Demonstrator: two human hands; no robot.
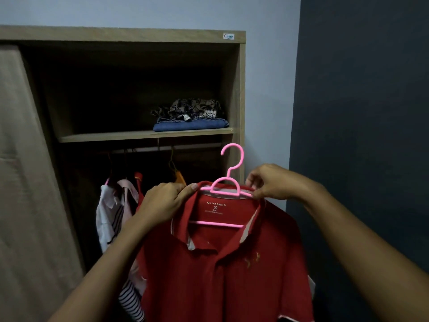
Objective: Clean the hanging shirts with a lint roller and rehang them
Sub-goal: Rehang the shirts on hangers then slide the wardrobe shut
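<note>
A red polo shirt (pixel 222 270) hangs on a pink plastic hanger (pixel 228 182), held up in front of an open wooden wardrobe (pixel 130 34). My left hand (pixel 162 201) pinches the shirt's left shoulder at the hanger's end. At the collar's right side my right hand (pixel 271 182) grips the shirt and the hanger arm. The hanger's hook points up, free of the rail (pixel 162 148). No lint roller is in view.
Several other garments (pixel 118 205) hang on the rail at the lower left, among them a white, a pink and a striped one. Folded clothes (pixel 192 117) lie on the shelf above. A sliding door (pixel 25 182) covers the wardrobe's left; a dark wall (pixel 362 101) stands right.
</note>
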